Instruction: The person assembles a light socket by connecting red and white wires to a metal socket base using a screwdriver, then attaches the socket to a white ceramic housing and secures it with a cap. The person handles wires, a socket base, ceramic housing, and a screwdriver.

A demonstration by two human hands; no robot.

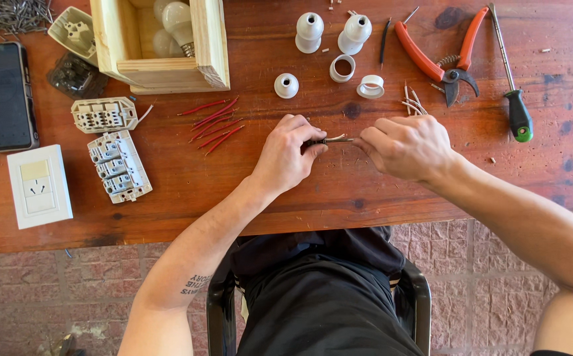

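**Two hands pinch a short wire over a worn wooden bench**

The bench [339,191] is reddish-brown plank, scuffed and dotted with dark stains. At its centre a short dark wire [329,140] with a pale bared end lies level between the two hands. The left hand [287,157] has its fingers curled, and its fingertips are pressed together on the wire's dark end, which sits at about 2 o'clock from the knuckles. The right hand [406,146] is closed loosely, pinching the bared end at its 9 o'clock side. The hands are near each other but apart, joined only by the wire.

At 10 o'clock from the left hand lie thin red wire pieces [212,122], fanned loosely. At 12 o'clock stand two glossy white ceramic lamp holders [331,31], rounded and bottle-shaped, with a small white cap [286,85] and two white threaded rings [357,77] below them. At 1 o'clock from the right hand rest orange-handled pruning shears [446,58] and a screwdriver [514,86] with a black and green grip. A raw pine box [161,43] at the far left top holds frosted bulbs [174,23]. Beside it lie pale plastic socket modules [111,145], a white wall plate [38,186] and a dark phone [4,95].
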